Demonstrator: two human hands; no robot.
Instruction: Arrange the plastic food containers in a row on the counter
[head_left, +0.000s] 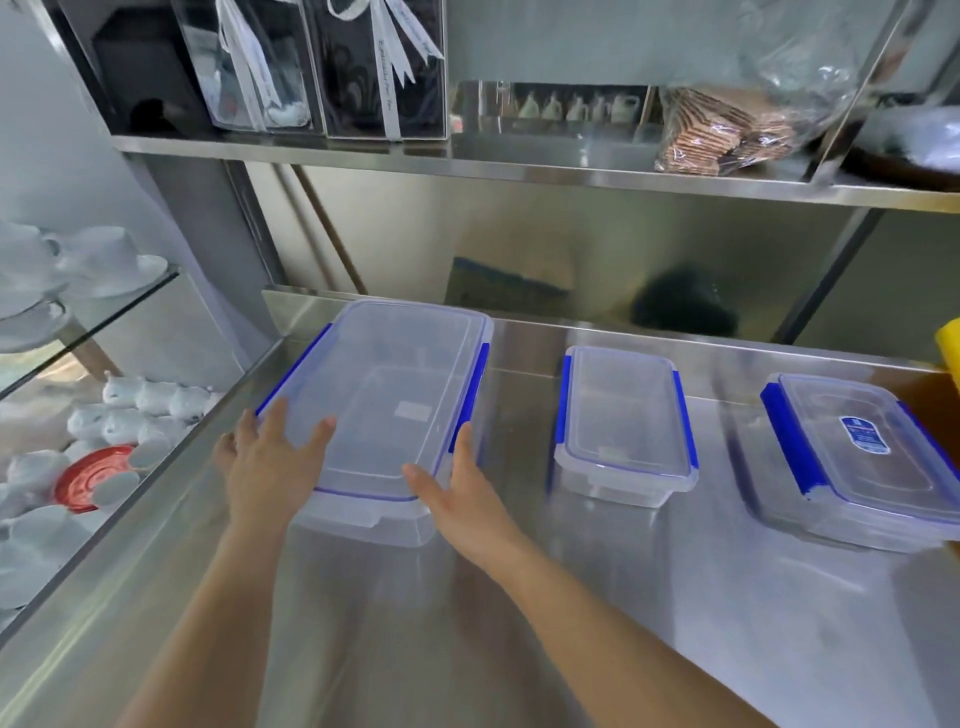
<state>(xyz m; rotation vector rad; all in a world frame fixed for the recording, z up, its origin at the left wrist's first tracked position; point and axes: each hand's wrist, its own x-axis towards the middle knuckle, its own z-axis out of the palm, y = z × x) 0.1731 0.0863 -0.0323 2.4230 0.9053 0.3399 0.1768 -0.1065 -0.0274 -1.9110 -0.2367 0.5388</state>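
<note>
Three clear plastic containers with blue clips stand side by side on the steel counter (623, 597). The large container (400, 395) is at the left, a smaller one (623, 421) is in the middle, and a flat one with a blue label (857, 457) sits at the right, slightly turned. My left hand (270, 462) lies on the near left corner of the large container's lid with its fingers spread. My right hand (457, 483) holds the near right corner, thumb on the lid and fingers along the blue side clip.
A glass display case (104, 312) with white cups and a red saucer (93, 478) borders the counter's left. A steel shelf (519, 166) hangs above with boxed items and a bag of wafers (727, 130). Something yellow (948, 353) shows at the right edge.
</note>
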